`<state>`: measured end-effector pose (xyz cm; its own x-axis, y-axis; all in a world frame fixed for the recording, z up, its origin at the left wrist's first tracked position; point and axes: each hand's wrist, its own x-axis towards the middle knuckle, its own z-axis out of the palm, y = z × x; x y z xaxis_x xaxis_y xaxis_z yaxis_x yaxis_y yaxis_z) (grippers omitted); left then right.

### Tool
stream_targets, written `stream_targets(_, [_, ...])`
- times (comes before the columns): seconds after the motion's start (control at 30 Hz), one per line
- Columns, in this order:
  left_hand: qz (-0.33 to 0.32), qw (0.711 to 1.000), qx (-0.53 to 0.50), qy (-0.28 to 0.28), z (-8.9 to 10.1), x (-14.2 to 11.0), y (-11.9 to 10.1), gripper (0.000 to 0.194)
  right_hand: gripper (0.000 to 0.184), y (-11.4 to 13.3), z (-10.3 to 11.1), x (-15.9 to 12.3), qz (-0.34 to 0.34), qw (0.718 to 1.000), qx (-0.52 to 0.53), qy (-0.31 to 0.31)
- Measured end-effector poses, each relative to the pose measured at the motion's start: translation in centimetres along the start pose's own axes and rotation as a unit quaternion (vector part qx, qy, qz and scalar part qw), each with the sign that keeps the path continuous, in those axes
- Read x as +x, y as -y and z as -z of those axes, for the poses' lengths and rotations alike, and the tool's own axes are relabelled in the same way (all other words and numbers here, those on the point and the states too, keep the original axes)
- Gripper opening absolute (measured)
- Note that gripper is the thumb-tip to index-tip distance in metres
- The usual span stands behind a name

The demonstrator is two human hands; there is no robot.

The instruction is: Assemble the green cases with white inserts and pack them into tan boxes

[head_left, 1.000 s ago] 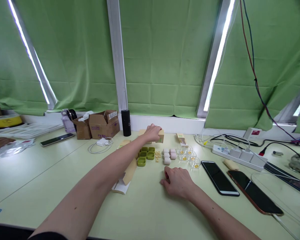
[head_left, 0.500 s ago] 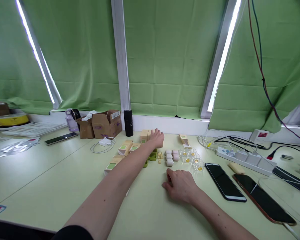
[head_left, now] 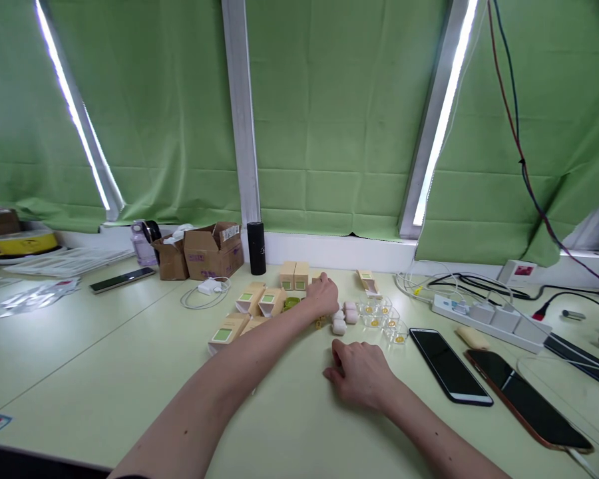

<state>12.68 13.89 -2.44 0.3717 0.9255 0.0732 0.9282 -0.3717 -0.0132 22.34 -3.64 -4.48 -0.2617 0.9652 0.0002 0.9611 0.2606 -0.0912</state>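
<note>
My left hand point(head_left: 323, 295) reaches across the table, its fingers curled downward and mostly hidden. A bit of a small tan box point(head_left: 316, 277) shows just behind it; whether the fingers grip this box I cannot make out. To its left stand two tan boxes point(head_left: 294, 274) side by side. Nearer are several tan boxes with green labels point(head_left: 228, 330) and an olive-green tray point(head_left: 292, 303). Tiny gold pieces point(head_left: 320, 323) lie partly under my left wrist. My right hand point(head_left: 362, 372) rests loosely closed on the table, holding nothing, in front of pale rounded blocks point(head_left: 339, 326).
Clear cups with yellow centres point(head_left: 396, 332) and an open tan box point(head_left: 368, 283) are right of the blocks. Farther right lie two phones point(head_left: 450, 366) point(head_left: 526, 398) and a power strip point(head_left: 489, 322) with cables. A black cylinder point(head_left: 256, 248) and cardboard cartons point(head_left: 213, 251) stand at back left.
My left hand has moved right and a little nearer, away from the two standing boxes, which now show fully. My right hand has stayed in place.
</note>
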Motion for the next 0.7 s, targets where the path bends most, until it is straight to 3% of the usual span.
stream_targets(0.2, [0.027,0.999,-0.030,0.008,-0.2,1.4,0.0,0.071,0.025,0.1,0.3,0.0,-0.004,1.000,0.000,0.002])
stream_targets(0.43, [0.056,0.997,-0.057,0.007,-0.2,3.7,0.3,0.044,0.026,0.3,0.6,-0.1,-0.003,1.000,-0.001,0.006])
stream_targets(0.7, [0.085,0.994,-0.070,-0.013,-0.4,5.0,0.3,0.041,0.025,0.1,0.5,0.0,0.000,1.000,0.003,-0.004])
